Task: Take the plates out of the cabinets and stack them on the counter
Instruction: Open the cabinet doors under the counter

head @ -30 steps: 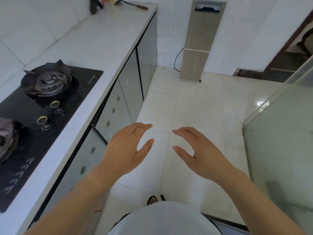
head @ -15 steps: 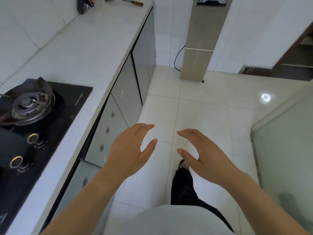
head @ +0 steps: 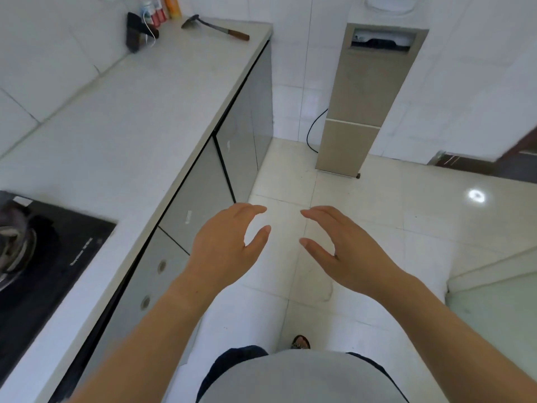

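My left hand [head: 226,248] and my right hand [head: 345,251] hover in the air over the floor, palms facing each other, fingers relaxed and holding nothing. To the left runs the white counter [head: 139,117]. Below it is a row of grey cabinet doors [head: 203,193], all closed. No plates are in view.
A black gas hob [head: 37,257] sits in the counter at lower left. A spatula [head: 215,27], bottles [head: 157,10] and a black object [head: 136,32] stand at the counter's far end. A tall beige appliance [head: 369,97] stands against the far wall, and a glass panel [head: 494,315] is at right.
I have walked forward along the counter; the hob has slid toward the lower left and the counter's far end has come closer. Both hands keep the same empty pose.
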`<action>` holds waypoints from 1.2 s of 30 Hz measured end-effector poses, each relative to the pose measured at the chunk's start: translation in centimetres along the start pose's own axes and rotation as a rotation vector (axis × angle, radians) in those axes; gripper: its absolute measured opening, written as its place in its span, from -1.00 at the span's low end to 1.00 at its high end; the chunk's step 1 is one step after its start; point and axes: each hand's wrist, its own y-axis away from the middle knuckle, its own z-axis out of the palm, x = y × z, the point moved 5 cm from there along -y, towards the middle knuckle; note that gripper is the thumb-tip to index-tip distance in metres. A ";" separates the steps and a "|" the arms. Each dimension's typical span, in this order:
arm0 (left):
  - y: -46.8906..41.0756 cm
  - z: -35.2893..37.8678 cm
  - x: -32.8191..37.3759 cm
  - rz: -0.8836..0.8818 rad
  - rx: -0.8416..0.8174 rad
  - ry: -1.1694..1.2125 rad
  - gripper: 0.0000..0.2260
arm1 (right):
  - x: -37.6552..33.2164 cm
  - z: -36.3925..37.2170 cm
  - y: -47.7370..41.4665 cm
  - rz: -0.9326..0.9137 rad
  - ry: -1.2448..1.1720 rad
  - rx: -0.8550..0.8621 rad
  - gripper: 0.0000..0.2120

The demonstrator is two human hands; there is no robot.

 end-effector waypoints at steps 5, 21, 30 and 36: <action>-5.9 -0.3 -2.0 -0.038 0.037 0.020 -0.48 | 2.3 -1.3 -7.0 -0.036 -0.004 -0.025 -0.56; -31.4 -5.2 -13.2 -0.119 0.102 0.049 -0.66 | 5.6 -3.0 -35.9 -0.066 0.039 -0.080 -0.52; -37.2 -7.3 -18.5 -0.215 0.097 -0.040 -0.66 | 6.1 -2.0 -45.0 -0.149 0.018 -0.133 -0.52; -38.4 -7.0 -20.5 -0.415 0.146 -0.058 -0.66 | 6.9 -1.0 -50.8 -0.270 -0.010 -0.272 -0.54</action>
